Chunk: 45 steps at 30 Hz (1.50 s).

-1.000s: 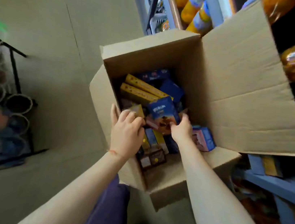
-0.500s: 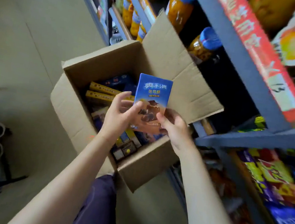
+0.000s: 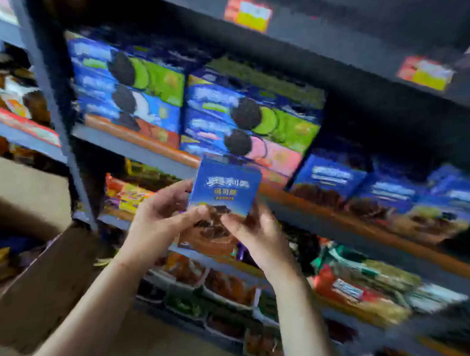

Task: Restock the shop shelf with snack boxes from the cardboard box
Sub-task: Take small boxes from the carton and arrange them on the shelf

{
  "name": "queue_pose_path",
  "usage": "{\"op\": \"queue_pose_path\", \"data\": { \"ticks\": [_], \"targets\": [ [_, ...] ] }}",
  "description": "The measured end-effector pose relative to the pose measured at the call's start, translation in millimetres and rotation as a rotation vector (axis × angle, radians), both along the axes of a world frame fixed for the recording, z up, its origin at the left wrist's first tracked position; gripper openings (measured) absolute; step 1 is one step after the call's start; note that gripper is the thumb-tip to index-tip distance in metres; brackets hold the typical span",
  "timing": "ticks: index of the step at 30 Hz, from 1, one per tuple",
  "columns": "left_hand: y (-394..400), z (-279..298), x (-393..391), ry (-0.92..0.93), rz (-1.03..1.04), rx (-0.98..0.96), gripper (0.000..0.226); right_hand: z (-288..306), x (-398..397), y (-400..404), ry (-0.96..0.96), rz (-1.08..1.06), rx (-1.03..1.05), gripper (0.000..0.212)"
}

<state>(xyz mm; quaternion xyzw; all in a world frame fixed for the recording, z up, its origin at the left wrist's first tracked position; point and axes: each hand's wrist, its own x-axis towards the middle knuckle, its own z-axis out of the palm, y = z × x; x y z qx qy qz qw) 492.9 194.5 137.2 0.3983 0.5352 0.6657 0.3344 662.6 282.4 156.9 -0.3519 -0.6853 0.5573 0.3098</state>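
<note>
Snack box (image 3: 222, 203) is up in front of us right now, held upright with the printed face toward us, just below the edge of the shelf (image 3: 342, 220) where the matching blue boxes (image 3: 391, 196) sit off to the right. Our left hand (image 3: 158, 221) pinches the lower left side and our right hand (image 3: 259, 235) has the lower right corner, thumbs on the front, so both are clamped on the same box. We figure two hands keep it square and label-out so it slots in facing the same way as its neighbours. Stacked cookie packs (image 3: 189, 105) fill the spot straight ahead, so the dark gap to their right looks like the place to aim. Cardboard box (image 3: 31, 285) sits low on our left, flap open, with more stock inside.
</note>
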Motion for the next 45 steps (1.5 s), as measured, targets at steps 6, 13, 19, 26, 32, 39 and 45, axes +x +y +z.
{"op": "queue_pose_path", "data": {
  "ticks": [6,13,19,26,32,39,45],
  "targets": [
    [58,51,148,0.158,-0.239,0.102,0.046,32,168,28,0.044,-0.280,0.044,0.055],
    [131,114,211,0.699,-0.019,0.220,0.016,59,279,52,0.074,-0.527,0.178,0.046],
    [209,154,240,1.088,-0.334,0.059,0.064,76,319,67,0.087,-0.546,0.162,0.042],
    [244,165,253,0.984,-0.396,-0.050,0.047,78,330,87,0.065,-0.568,0.184,0.037],
    [267,155,252,0.879,-0.346,-0.042,0.042,70,316,120,0.030,-0.589,0.256,0.041],
    [269,157,249,0.608,-0.503,-0.074,0.027,47,308,149,-0.169,-0.515,0.293,0.047],
    [269,155,255,0.557,-0.524,-0.085,0.029,44,300,153,-0.230,-0.561,0.341,0.041]
  ]
}}
